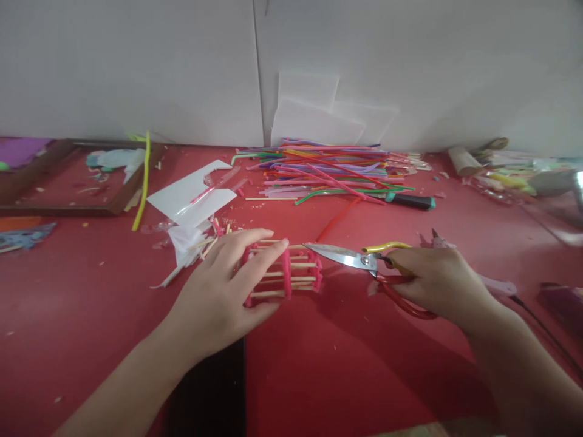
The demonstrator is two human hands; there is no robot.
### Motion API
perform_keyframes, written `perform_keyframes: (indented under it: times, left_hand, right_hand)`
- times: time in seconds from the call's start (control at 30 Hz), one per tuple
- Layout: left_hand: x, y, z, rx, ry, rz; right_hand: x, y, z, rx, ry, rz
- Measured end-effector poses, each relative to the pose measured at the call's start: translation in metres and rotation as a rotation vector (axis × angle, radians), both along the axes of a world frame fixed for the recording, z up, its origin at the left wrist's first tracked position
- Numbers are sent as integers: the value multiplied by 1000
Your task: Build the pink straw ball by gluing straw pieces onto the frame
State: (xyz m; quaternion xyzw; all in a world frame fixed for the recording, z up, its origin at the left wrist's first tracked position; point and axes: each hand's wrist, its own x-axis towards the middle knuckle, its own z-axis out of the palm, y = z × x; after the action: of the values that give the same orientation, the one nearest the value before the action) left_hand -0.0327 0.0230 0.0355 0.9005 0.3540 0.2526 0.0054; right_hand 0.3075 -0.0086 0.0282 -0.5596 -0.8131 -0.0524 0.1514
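A small cage made of thin wooden sticks bound with pink pipe cleaners (291, 276) lies on its side on the red table (319, 376). My left hand (228, 291) grips it from above and the left, with the fingers curled over the sticks. My right hand (437, 282) is closed on the red and yellow handles of a pair of scissors (350, 260). The steel blades point left and their tips touch the right end of the cage. Whether a stick lies between the blades is unclear.
A pile of coloured pipe cleaners and straws (328, 170) lies at the back, with a green-handled tool (410, 200) beside it. White paper scraps (191, 200) and loose sticks sit to the left. A brown tray (68, 176) stands far left, clutter (510, 170) far right.
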Motion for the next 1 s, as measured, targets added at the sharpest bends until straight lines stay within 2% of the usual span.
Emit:
perform_keyframes:
  times: [0.2, 0.43, 0.53, 0.77, 1.0]
  left_hand:
    - [-2, 1, 2, -202, -230, 15]
    - [-3, -1, -6, -518, -580, 6]
    - [-3, -3, -11, -605, -637, -33]
    - [3, -8, -13, -719, -697, -34]
    - [10, -12, -14, -655, -747, -43]
  right_hand:
    - [-2, 3, 3, 251, 48, -17]
    - [-3, 0, 0, 325, 146, -35]
    - [-5, -2, -2, 322, 167, -27]
    - [-15, -9, -5, 189, 285, -64]
    - [-23, -12, -6, 190, 251, -82]
